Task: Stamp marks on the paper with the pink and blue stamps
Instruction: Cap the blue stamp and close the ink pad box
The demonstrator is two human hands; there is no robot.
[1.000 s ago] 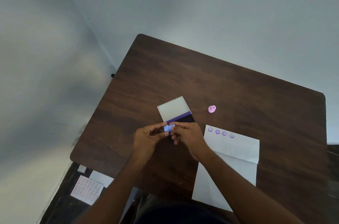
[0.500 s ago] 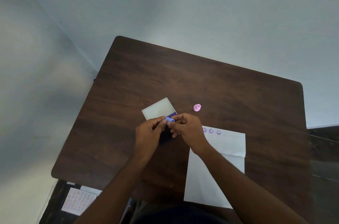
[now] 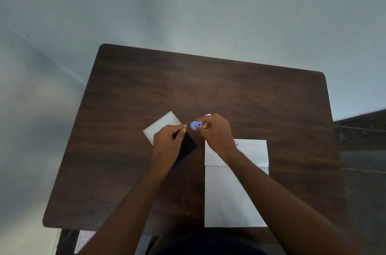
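My right hand (image 3: 217, 131) pinches the small blue stamp (image 3: 195, 125) just above the table, to the right of the ink pad. My left hand (image 3: 168, 140) rests on the open ink pad, its dark pad (image 3: 188, 146) partly covered, the white lid (image 3: 161, 126) lying open behind. Its fingers are curled; I cannot tell whether they hold anything. Only a sliver of the pink stamp (image 3: 207, 115) peeks out behind my right hand. The white folded paper (image 3: 236, 188) lies to the right, with one purple smiley mark (image 3: 236, 143) visible; the others are hidden by my wrist.
The dark wooden table (image 3: 208, 87) ends at a pale wall behind and on the left. A white sheet with small dots (image 3: 83, 240) lies on the floor below the table's near left corner.
My hands have come apart: the right one carried the blue stamp to the right, off the ink pad. The left hand stayed on the pad. The camera view shifted.
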